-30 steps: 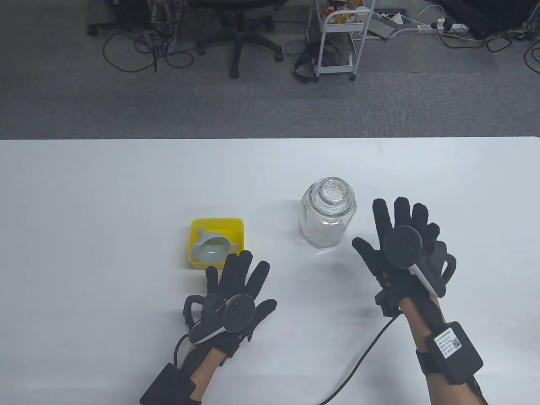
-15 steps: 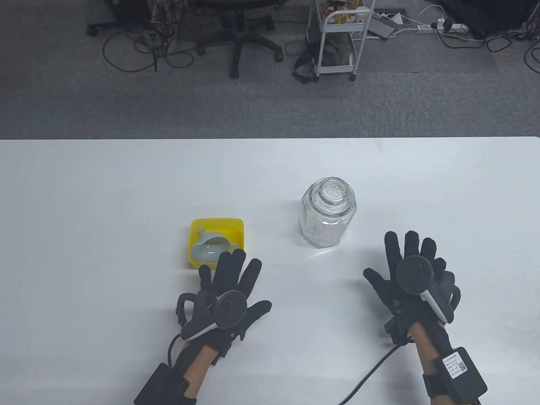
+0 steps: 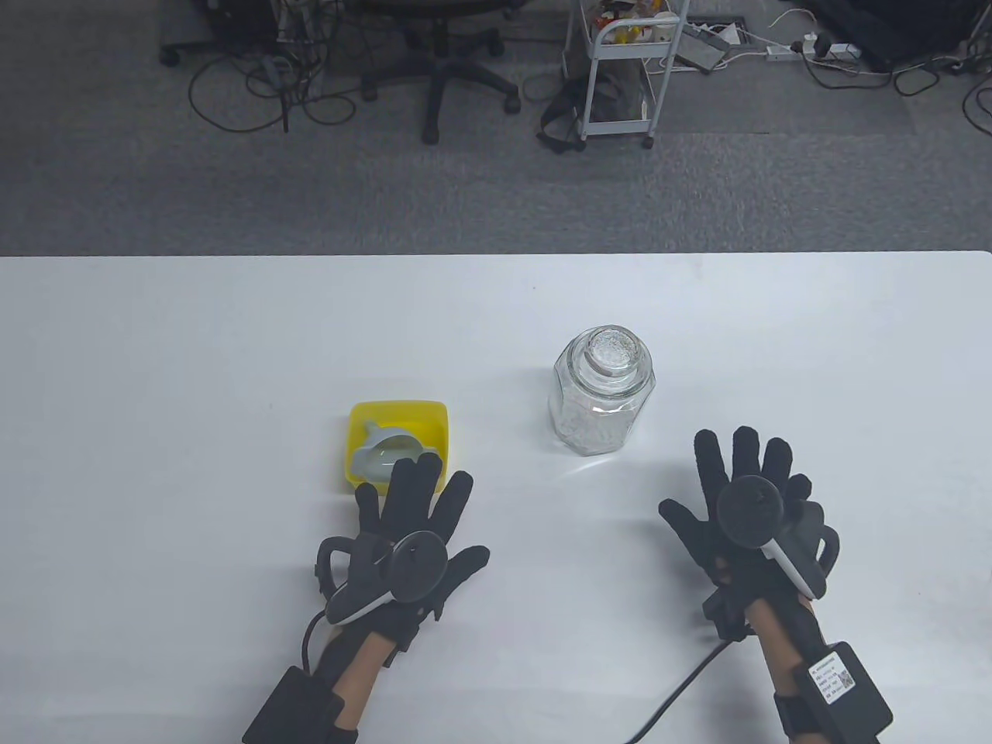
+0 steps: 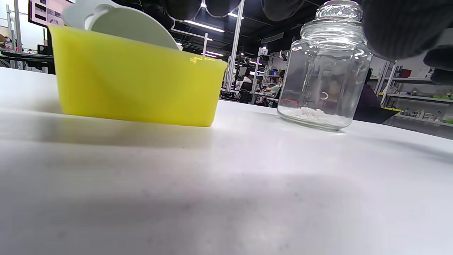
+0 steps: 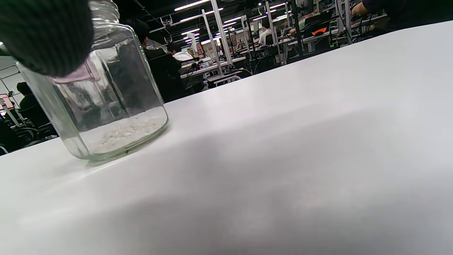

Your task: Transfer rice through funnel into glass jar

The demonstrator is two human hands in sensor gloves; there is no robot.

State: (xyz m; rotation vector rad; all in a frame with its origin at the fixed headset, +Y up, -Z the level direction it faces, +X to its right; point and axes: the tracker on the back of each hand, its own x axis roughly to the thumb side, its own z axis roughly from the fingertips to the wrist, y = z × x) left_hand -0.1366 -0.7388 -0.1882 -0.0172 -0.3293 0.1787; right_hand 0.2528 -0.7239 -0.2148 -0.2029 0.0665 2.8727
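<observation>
A glass jar [image 3: 603, 395] with its glass lid on stands mid-table; a thin layer of rice lies at its bottom, as the left wrist view [image 4: 324, 71] and right wrist view [image 5: 102, 102] show. A yellow bin [image 3: 358, 418] to its left holds a pale funnel [image 3: 387, 453] lying on its side; both also show in the left wrist view, bin [image 4: 134, 78] and funnel [image 4: 124, 24]. My left hand [image 3: 415, 511] is spread flat, fingertips at the bin's near edge, holding nothing. My right hand [image 3: 736, 480] is spread open, right of and nearer than the jar, holding nothing.
The white table [image 3: 194, 349] ends at a far edge, with grey carpet, an office chair [image 3: 438, 70], a white cart [image 3: 620, 70] and cables beyond. A black cable [image 3: 674, 690] runs from my right wrist over the near table.
My right hand drew back from beside the jar toward the near edge, then edged slightly forward. My left hand slid a little left, fingers staying at the bin's near edge.
</observation>
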